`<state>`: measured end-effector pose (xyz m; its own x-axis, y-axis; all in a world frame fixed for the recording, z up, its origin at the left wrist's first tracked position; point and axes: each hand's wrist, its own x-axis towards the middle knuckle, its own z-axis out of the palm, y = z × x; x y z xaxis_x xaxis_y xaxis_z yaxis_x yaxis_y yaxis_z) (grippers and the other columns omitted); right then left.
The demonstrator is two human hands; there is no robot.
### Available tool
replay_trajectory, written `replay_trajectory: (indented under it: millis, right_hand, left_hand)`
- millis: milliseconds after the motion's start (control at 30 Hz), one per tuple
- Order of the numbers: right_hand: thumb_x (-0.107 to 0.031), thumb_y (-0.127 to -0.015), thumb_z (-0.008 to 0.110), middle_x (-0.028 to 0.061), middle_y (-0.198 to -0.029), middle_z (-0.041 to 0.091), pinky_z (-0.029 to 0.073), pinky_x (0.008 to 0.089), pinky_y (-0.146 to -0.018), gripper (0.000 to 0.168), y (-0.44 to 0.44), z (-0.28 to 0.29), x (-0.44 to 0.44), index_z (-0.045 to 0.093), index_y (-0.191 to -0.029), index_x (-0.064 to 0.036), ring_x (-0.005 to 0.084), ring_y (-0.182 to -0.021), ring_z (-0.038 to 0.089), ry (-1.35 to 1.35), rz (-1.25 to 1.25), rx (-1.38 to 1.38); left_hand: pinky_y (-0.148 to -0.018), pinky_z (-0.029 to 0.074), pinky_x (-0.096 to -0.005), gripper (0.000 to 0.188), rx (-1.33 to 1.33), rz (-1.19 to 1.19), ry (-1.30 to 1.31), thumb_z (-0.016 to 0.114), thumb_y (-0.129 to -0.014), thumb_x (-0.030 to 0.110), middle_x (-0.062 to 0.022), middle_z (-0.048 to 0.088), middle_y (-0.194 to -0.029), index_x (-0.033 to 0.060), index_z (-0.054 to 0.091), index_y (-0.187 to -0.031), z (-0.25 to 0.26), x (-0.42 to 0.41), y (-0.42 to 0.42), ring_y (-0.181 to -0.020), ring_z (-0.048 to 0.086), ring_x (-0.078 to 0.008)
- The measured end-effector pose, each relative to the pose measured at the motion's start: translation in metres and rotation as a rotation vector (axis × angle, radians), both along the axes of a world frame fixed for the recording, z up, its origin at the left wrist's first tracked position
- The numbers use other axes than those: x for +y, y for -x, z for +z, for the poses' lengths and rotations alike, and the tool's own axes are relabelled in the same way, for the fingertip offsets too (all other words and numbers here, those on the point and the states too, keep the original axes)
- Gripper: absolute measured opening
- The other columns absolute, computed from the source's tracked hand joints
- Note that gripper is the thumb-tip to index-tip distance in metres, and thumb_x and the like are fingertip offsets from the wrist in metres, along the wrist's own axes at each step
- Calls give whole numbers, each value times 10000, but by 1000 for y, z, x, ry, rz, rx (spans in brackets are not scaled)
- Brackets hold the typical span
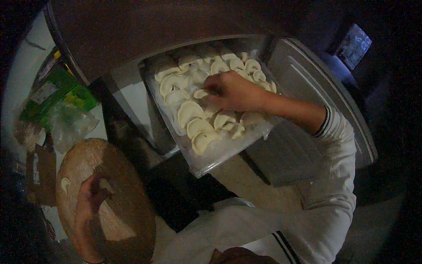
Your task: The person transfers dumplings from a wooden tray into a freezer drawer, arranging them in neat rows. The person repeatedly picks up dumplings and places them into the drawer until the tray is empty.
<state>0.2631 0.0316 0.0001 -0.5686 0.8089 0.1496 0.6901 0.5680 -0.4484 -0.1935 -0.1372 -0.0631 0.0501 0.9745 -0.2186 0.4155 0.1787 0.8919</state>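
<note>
My right hand [227, 90] reaches over a clear plastic drawer [217, 161], its fingers and thumb pinching a small dumpling [199, 94]. Pale half-moon dumplings [190, 112] lie around it in uneven rows, some overlapping. Over a round wooden board [115, 227] at the lower left, my left hand [90, 194] bends its fingers about another pale dumpling [106, 185]. That hand is dim, and part of this dumpling is hidden. One more dumpling [65, 184] rests near the board's left edge.
An open refrigerator door [316, 82] with shelf ridges stands right of the drawer. Dark brown panelling [165, 23] spans the back. Left of the drawer lie a green package [62, 89], a crumpled clear plastic bag [71, 123] and a brown carton [44, 175].
</note>
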Motion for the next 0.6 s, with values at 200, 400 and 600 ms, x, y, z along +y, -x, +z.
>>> replay_trajectory:
  millis: [200,400,600]
  right_hand:
    - [-171,-880,664,211,-922,713,552,408,-740,274,-5,1,-11,671,-1064,32,332,-774,701,-86,5,-72]
    - [-137,-889,652,198,-899,712,547,405,-736,238,-11,2,-8,676,-1065,23,318,-783,702,-92,80,54]
    - [-205,-926,629,174,-894,718,543,404,-726,254,-18,0,-2,687,-1037,15,302,-752,690,-162,43,-22]
  left_hand:
    - [-750,522,-294,400,-21,-98,40,569,-800,-135,-44,638,-1003,23,609,-1166,22,3,-29,-885,622,-137]
    - [-776,528,-301,416,-25,-188,-102,554,-812,-139,-63,652,-1015,3,595,-1201,40,5,-57,-879,639,-160]
    - [-773,519,-277,416,20,-207,-72,568,-823,-108,-53,656,-961,-19,594,-1229,35,12,-73,-864,640,-145]
